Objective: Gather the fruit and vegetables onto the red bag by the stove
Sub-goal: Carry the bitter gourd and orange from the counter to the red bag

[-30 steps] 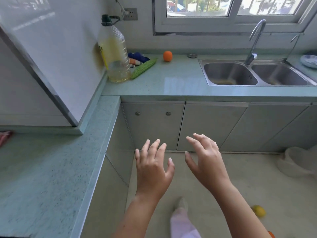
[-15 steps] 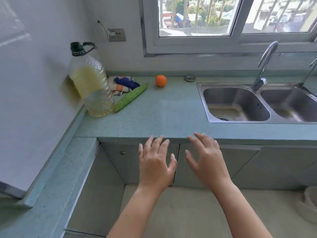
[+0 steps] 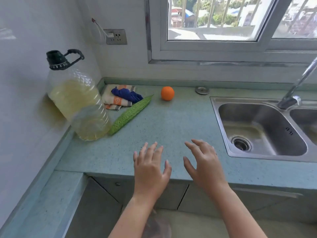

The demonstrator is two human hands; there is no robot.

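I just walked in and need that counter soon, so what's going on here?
A person stands at the corner counter with the left hand and the right hand both open, empty and held over its front edge. Farther back, an orange sits by the wall, and a bitter gourd lies beside a large oil bottle and some folded cloths. The sink is to the right. Neither piece of produce has been picked up yet.

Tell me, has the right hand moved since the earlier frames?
Yes. The right hand has advanced toward the back wall: earlier it hung before the cabinet doors, now its fingers reach past the counter front edge, left of the sink.
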